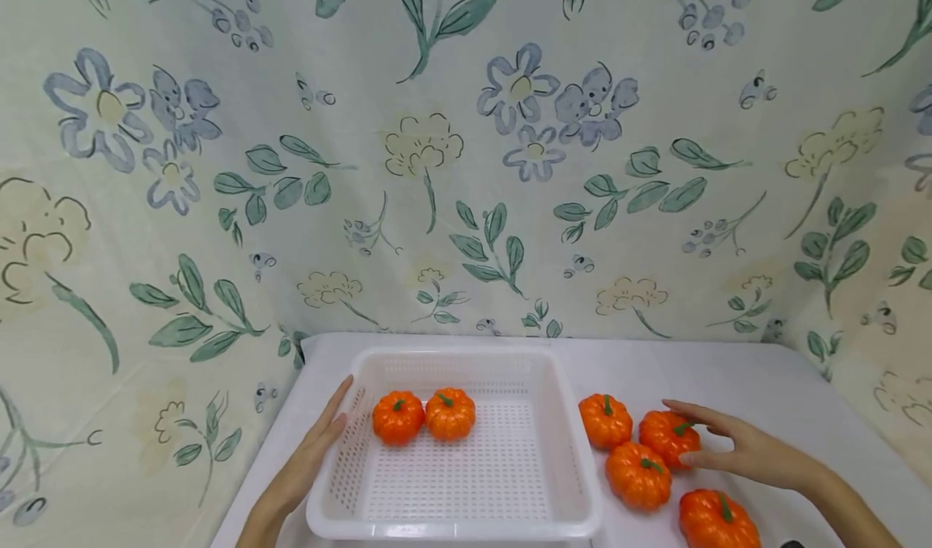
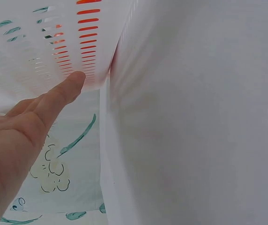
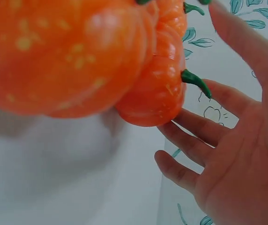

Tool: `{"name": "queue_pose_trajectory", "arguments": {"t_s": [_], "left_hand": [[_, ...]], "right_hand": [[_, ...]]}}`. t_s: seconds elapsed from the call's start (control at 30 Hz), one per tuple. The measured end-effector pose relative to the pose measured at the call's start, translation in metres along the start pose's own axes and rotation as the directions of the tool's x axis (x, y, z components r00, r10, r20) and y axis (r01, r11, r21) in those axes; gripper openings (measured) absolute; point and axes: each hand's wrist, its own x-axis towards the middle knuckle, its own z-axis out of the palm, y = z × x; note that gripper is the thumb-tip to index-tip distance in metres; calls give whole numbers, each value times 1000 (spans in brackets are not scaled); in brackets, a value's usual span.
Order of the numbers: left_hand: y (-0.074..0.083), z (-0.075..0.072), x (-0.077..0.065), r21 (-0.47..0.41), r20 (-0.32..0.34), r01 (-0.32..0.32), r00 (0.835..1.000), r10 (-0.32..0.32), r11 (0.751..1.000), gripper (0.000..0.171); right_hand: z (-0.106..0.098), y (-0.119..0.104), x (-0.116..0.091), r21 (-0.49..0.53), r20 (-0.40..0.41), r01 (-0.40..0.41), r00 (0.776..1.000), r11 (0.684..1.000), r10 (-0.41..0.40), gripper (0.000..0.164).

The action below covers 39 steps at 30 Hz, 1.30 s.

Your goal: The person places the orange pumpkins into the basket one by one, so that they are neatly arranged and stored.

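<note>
A white perforated plastic basket (image 1: 466, 531) holds two small orange pumpkins with green stems, a left one (image 1: 397, 418) and a right one (image 1: 450, 414). My left hand (image 1: 304, 460) lies along the basket's left wall, fingers extended; in the left wrist view a fingertip meets the slotted wall (image 2: 35, 56). To the right of the basket, my right hand (image 1: 750, 449) is at a pumpkin (image 1: 664, 437), thumb and fingers spread on either side of it. In the right wrist view, the spread fingers (image 3: 190, 140) are beside that pumpkin (image 3: 155, 89), not curled round it.
More pumpkins stand near the right hand: one behind (image 1: 606, 421), one in front (image 1: 637, 476) and one nearer the front edge (image 1: 719, 520). A white cloth (image 1: 757, 370) covers the table. Floral fabric (image 1: 466, 208) hangs behind. A dark object (image 1: 791, 544) peeks in at the bottom.
</note>
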Motion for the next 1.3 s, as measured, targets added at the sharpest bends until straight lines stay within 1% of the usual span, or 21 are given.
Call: {"name": "queue_pose_trajectory", "arguments": {"t_s": [0.1,0.23,0.37,0.53,0.67,0.83,1.1,1.3], "left_hand": [[0,0,0,-1,-1,9,1000,-9,1000,56],[1,1,1,9,-6,18,1000,-18,1000,56],[1,1,1,14,-12,17,1000,-17,1000,56],[1,0,1,11,-6,11,1000,-11,1000,56],[0,0,1,10,-3,-5,1000,5,1000,56],[-2,0,1,12,-10,-11,1000,11,1000,55],[-3,1,1,21,-15,-13,1000,13,1000,55],[-4,0,0,10,-21,-12,1000,13,1000,56]], "right_hand": [[6,4,1,-17,-26,-5,1000,1000,4,74],[10,10,2,-49,-62,11,998,999,-14,73],[12,16,5,-40,-82,7,997,999,-10,70],[16,24,7,-21,-82,-23,996,1000,21,68],[19,24,8,-12,-83,-38,996,999,37,69],[19,22,11,-25,-102,-39,994,999,37,70],[18,25,14,-3,-95,-44,995,999,43,73],[18,25,16,-5,-101,-36,994,999,35,74]]}}
